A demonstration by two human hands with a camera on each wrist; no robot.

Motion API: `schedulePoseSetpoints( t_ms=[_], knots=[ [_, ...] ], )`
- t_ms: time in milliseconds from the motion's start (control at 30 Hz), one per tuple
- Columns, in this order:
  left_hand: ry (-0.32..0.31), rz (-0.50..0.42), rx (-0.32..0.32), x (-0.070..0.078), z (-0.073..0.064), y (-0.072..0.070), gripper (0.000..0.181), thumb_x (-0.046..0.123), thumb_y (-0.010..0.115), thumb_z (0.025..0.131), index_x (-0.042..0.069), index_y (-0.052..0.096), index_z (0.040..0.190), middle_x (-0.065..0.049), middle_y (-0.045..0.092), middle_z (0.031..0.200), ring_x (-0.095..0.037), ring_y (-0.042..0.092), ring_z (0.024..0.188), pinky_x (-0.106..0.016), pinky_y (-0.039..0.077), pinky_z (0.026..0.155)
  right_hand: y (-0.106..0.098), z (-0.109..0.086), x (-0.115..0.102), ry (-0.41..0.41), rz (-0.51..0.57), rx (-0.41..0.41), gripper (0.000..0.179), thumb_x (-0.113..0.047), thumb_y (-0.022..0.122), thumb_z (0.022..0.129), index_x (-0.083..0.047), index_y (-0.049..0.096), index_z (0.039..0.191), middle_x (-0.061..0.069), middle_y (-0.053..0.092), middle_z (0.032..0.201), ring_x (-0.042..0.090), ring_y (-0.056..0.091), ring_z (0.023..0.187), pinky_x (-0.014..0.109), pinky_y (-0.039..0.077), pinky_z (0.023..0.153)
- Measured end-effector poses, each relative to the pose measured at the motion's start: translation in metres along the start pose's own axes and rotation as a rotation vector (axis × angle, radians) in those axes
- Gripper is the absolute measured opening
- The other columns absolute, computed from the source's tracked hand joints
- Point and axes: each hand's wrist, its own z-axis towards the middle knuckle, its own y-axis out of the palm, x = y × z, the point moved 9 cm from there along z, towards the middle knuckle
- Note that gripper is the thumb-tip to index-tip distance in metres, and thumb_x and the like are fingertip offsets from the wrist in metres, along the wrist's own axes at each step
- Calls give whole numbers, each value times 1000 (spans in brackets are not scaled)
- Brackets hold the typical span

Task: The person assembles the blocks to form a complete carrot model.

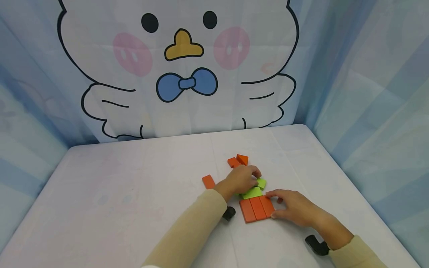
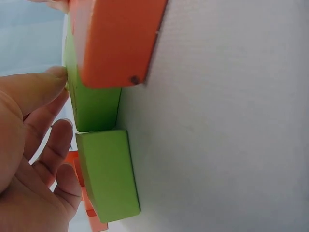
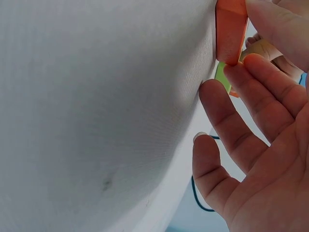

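Note:
Three orange blocks [image 1: 257, 209] lie side by side as a flat slab near the middle of the table. My right hand [image 1: 295, 206] pinches the slab's rightmost orange block [image 3: 231, 31], thumb at its near end and a fingertip at its far end. Just beyond the slab are a green block [image 1: 253, 192] and a smaller-looking green block [image 1: 262, 182]. My left hand [image 1: 239, 180] reaches over them, its fingers loosely bent. In the left wrist view, the thumb tip touches the edge of a green block [image 2: 96, 107]; another green block [image 2: 108, 176] lies beside it.
An orange block [image 1: 208, 181] lies left of my left hand. Beyond that hand are more orange pieces [image 1: 233, 162] and an orange triangular block [image 1: 242, 159]. Printed curtains [image 1: 187, 111] stand behind the white table [image 1: 117, 208].

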Motion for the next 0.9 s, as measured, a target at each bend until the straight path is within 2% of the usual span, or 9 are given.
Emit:
schedulePoseSetpoints(
  t_ms=[167,400,500,667,900],
  knots=[
    [-18,-38,-3,-1,-4,-7,26,21,68,97,20,67,123,9,66,122,-8,54,92,-20,46,76,1,0,1,11,11,-6,56,-30,81,85,-8,62,132,1,64,123,19,56,98,43,49,86],
    [42,-23,23,-5,-16,-34,31,20,69,97,14,65,127,3,66,121,-13,58,106,-25,47,92,2,0,2,29,25,-13,56,-30,81,84,-9,62,133,2,63,124,19,56,100,44,49,87],
    [35,-36,35,-16,-24,-46,30,19,70,96,13,66,126,1,66,118,-16,58,106,-27,48,92,2,0,2,45,29,-21,56,-30,82,84,-9,62,133,2,63,124,20,56,100,45,49,88],
    [-34,-51,47,-43,-41,-62,30,20,71,96,14,66,125,1,65,118,-19,57,111,-32,48,95,3,0,1,64,28,-28,57,-29,82,84,-10,62,133,1,63,122,19,55,99,45,49,88],
    [-126,-39,29,-75,-64,-71,33,18,72,94,13,65,126,-3,64,119,-22,56,112,-38,47,97,3,0,0,69,31,-28,56,-29,82,84,-10,62,133,-2,62,119,19,54,98,44,48,86]
  ],
)
